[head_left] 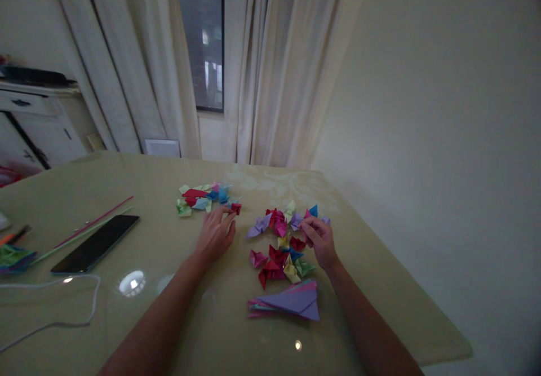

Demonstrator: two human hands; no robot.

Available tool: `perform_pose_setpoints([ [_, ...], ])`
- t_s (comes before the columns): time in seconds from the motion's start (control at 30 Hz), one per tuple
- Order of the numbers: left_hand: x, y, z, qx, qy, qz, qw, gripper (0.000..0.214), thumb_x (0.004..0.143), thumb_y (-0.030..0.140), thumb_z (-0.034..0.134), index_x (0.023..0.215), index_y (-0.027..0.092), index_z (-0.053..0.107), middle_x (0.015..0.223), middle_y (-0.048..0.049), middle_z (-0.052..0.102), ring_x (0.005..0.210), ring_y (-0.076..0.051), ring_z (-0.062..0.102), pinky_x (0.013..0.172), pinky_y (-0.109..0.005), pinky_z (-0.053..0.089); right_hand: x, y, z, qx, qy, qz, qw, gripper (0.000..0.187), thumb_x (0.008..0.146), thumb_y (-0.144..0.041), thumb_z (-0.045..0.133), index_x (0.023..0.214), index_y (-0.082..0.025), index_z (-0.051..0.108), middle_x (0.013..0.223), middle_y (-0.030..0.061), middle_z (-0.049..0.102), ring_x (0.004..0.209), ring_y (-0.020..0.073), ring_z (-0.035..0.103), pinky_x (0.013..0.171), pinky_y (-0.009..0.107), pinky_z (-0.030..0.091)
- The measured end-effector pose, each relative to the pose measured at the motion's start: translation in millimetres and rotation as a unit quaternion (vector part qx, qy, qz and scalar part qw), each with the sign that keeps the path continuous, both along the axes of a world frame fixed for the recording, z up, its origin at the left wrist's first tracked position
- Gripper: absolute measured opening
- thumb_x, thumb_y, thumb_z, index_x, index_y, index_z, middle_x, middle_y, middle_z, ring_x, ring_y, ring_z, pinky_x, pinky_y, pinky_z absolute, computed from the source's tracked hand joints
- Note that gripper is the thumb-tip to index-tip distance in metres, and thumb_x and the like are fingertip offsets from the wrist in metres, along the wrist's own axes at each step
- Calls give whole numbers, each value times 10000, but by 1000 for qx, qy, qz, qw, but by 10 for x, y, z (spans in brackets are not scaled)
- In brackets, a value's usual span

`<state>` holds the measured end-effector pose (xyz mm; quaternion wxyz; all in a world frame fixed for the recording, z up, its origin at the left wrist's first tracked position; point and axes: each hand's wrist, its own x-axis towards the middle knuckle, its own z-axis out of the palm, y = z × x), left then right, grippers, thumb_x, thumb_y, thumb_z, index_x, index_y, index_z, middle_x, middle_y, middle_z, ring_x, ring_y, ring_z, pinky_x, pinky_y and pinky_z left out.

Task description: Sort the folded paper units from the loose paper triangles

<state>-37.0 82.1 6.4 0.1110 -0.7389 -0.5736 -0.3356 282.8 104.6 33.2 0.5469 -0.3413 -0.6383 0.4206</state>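
My left hand (216,234) is open, its thumb apart from its forefinger. Its fingertips touch a small red origami piece (236,209) at the right end of the far group. My right hand (319,238) is closed in a pinch on an origami piece, mostly hidden by the fingers. Right at those fingertips is a purple origami piece (296,221), and a blue one (313,211) stands just behind the hand. Between my hands lie several folded pieces, among them a purple one (259,226), a crimson one (274,266) and a green one (304,266).
Nearest me lies a stack of folded purple and pink paper (291,301). On the left are a black phone (97,243), thin pink and green sticks (101,218), a white cable (95,302) and green-blue paper (14,257). A wall (422,139) borders the table's right side.
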Motion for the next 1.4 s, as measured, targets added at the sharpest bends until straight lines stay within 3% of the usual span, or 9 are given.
perform_pose_setpoints([
  [0.23, 603, -296, 89, 42, 34, -240, 969, 364, 981, 120, 520, 1325, 152, 635, 1307, -173, 651, 1240, -258, 632, 1079, -428, 528, -54, -41, 7, 68, -111, 60, 990, 301, 890, -426, 796, 1122, -236, 763, 907, 28, 666, 625, 122, 553, 547, 245, 435],
  [0.37, 760, -401, 78, 41, 23, -305, 951, 424, 943, 73, 540, 1354, 147, 608, 1340, -184, 632, 1322, -272, 586, 1098, -427, 535, -44, -45, 57, 138, -159, 84, 974, 174, 903, -380, 799, 994, -232, 807, 949, 63, 686, 738, 163, 619, 614, 269, 472],
  [0.53, 774, -407, 37, 24, -21, -307, 951, 419, 957, 116, 533, 1359, 204, 609, 1376, -175, 616, 1289, -270, 612, 1062, -435, 559, -11, -48, 115, 149, -171, 64, 972, 183, 950, -382, 732, 896, -210, 767, 862, 54, 679, 725, 168, 601, 609, 270, 449],
  [0.67, 726, -381, 37, -18, -32, -307, 951, 352, 981, 236, 571, 1330, 248, 615, 1370, -137, 638, 1258, -271, 629, 1059, -447, 543, 213, 28, 181, 96, -174, 14, 980, 210, 935, -401, 709, 883, -199, 694, 770, 12, 652, 655, 148, 576, 609, 264, 442],
  [0.73, 712, -380, 52, -57, -10, -326, 944, 447, 982, 334, 611, 1420, 260, 562, 1410, -130, 629, 1297, -293, 606, 1087, -473, 518, 395, 85, 225, 60, -189, 12, 980, 228, 899, -411, 731, 855, -196, 673, 733, -4, 638, 630, 140, 555, 595, 257, 427],
  [0.83, 723, -386, 47, -111, 11, -345, 932, 608, 978, 438, 635, 1541, 288, 460, 1511, -130, 568, 1380, -317, 547, 1140, -503, 475, 647, 145, 274, 9, -225, 43, 973, 247, 843, -418, 768, 822, -187, 684, 723, -5, 641, 631, 140, 551, 592, 254, 422],
  [1.0, 763, -385, -36, -157, 14, -342, 926, 625, 1010, 444, 589, 1591, 304, 405, 1615, -129, 472, 1453, -313, 486, 1191, -505, 440, 789, 146, 256, -80, -286, 163, 941, 257, 838, -431, 771, 852, -177, 741, 771, 29, 721, 713, 181, 652, 683, 290, 505],
  [1.2, 770, -365, -52, -151, 23, -352, 924, 669, 992, 463, 614, 1602, 300, 395, 1607, -118, 498, 1441, -319, 501, 1192, -514, 438, 522, 115, 157, 17, -343, 70, 937, 294, 920, -430, 707, 1088, -195, 762, 993, 65, 767, 792, 191, 669, 713, 297, 522],
  [1.4, 772, -373, -17, -127, 15, -360, 924, 680, 991, 471, 615, 1607, 298, 385, 1590, -114, 525, 1433, -306, 511, 1184, -494, 429, 226, 66, 67, 99, -361, 111, 921, 322, 934, -389, 722, 1211, -225, 745, 1127, 81, 766, 1039, 248, 698, 928, 369, 543],
])
